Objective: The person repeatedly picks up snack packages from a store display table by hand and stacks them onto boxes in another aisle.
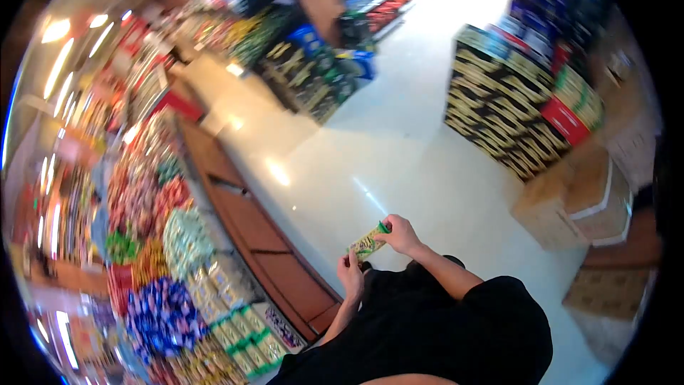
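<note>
A small green and yellow packet (366, 244) is stretched between my two hands, in front of my dark clothing. My left hand (350, 274) pinches its lower left end. At the upper right end, the fingers of my right hand (400, 235) are closed on the packet's green edge. The print on the packet is too blurred to read.
On the left, a long counter with brown panels (246, 221) bears heaps of wrapped goods, among them blue packets (165, 317) and pale green ones (187, 239). Stacked black and yellow boxes (491, 103) and cardboard cartons (570, 196) stand at right. Pale floor (399, 142) runs between.
</note>
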A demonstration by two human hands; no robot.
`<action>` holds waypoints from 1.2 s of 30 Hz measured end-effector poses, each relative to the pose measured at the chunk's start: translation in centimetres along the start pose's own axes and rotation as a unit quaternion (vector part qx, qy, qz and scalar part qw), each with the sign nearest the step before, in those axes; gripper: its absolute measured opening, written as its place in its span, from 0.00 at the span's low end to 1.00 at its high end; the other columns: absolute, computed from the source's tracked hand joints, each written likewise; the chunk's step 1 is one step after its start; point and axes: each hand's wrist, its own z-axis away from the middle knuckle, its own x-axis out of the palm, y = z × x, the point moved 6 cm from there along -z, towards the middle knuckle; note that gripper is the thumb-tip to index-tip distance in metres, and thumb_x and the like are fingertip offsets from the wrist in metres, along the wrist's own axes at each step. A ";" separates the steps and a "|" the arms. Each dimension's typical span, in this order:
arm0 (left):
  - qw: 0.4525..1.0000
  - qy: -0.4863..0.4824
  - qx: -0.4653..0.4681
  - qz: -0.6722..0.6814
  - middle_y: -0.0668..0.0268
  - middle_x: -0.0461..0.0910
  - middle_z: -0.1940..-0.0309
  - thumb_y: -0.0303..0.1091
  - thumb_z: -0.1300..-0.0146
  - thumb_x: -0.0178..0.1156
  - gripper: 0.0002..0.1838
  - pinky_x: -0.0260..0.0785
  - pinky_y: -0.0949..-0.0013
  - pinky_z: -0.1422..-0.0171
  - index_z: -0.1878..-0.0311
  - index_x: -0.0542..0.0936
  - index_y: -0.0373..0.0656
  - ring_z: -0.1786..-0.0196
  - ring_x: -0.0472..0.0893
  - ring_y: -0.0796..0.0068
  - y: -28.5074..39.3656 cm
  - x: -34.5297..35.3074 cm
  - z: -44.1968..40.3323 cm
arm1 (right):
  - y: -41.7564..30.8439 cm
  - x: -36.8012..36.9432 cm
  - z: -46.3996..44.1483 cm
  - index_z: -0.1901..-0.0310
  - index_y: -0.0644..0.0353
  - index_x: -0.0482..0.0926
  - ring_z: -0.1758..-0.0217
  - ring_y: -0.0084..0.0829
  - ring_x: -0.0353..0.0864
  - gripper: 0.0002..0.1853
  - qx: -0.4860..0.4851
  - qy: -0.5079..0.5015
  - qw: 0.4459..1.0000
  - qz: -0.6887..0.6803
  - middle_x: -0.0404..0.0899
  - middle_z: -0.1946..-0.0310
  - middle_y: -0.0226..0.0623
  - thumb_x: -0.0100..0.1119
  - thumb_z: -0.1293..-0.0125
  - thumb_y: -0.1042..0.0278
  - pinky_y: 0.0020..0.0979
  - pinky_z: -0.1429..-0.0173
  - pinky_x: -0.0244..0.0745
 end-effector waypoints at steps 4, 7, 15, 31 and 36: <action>0.990 -0.139 0.021 -0.013 0.67 0.77 0.73 0.41 0.29 0.55 0.17 0.65 0.75 0.68 0.65 0.76 0.34 0.71 0.72 0.82 3.7 10.1 0.1 | 4.5 -9.6 1.1 0.67 0.66 0.77 0.69 0.28 0.79 0.17 0.050 0.120 0.990 -0.049 0.78 0.71 0.38 0.76 0.53 0.67 0.30 0.63 0.75; 0.979 -0.203 0.021 -0.014 0.66 0.78 0.72 0.40 0.29 0.55 0.17 0.67 0.75 0.65 0.63 0.76 0.33 0.70 0.73 0.81 4.5 16.2 0.3 | 6.9 -14.9 2.6 0.68 0.66 0.78 0.69 0.27 0.79 0.16 0.075 0.217 0.968 -0.099 0.78 0.71 0.37 0.76 0.53 0.69 0.28 0.63 0.75; 0.929 -0.354 0.030 -0.102 0.65 0.78 0.73 0.39 0.29 0.55 0.16 0.68 0.74 0.65 0.62 0.78 0.32 0.70 0.74 0.81 5.7 32.1 -0.8 | 14.9 -24.5 4.7 0.67 0.66 0.78 0.71 0.25 0.79 0.15 0.180 0.363 0.909 -0.096 0.79 0.73 0.38 0.76 0.51 0.68 0.28 0.63 0.76; 0.794 -0.587 0.107 -0.113 0.65 0.78 0.75 0.41 0.31 0.56 0.18 0.67 0.73 0.65 0.62 0.80 0.32 0.71 0.75 0.78 16.1 70.7 -0.7 | 23.6 -53.9 -1.2 0.62 0.65 0.81 0.69 0.30 0.80 0.15 0.262 0.529 0.806 -0.045 0.81 0.70 0.41 0.72 0.48 0.65 0.30 0.63 0.75; 0.766 -0.592 0.198 -0.152 0.56 0.81 0.72 0.40 0.32 0.56 0.17 0.69 0.66 0.62 0.62 0.81 0.32 0.69 0.78 0.68 19.5 78.9 1.2 | 25.4 -59.6 -1.2 0.60 0.64 0.82 0.69 0.33 0.80 0.15 0.297 0.567 0.768 -0.036 0.81 0.69 0.42 0.70 0.47 0.66 0.32 0.62 0.75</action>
